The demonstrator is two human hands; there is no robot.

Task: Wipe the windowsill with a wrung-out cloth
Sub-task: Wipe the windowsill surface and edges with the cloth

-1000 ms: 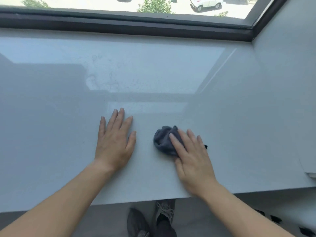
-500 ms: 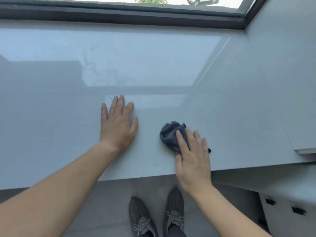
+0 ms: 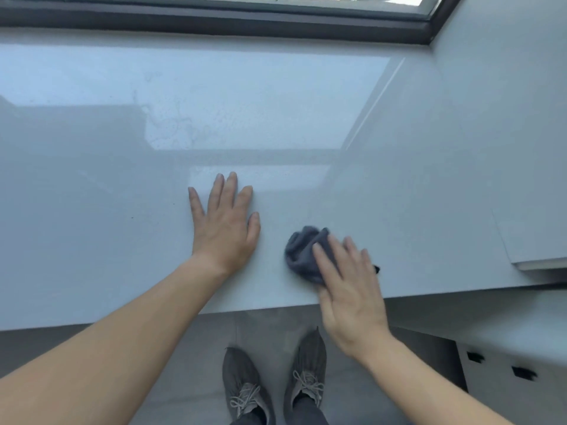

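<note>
Nearest, two grey laced sneakers (image 3: pixel 245 389) stand on the floor below the windowsill's (image 3: pixel 92 216) front edge. Just over that edge, the right hand (image 3: pixel 349 289) presses a bunched dark grey cloth (image 3: pixel 302 253) down onto the windowsill, fingers straight on top of it. A little farther in, the left hand (image 3: pixel 224 223) rests palm-down, fingers spread, holding nothing. Along the windowsill's far edge runs the dark window frame (image 3: pixel 214 21).
</note>
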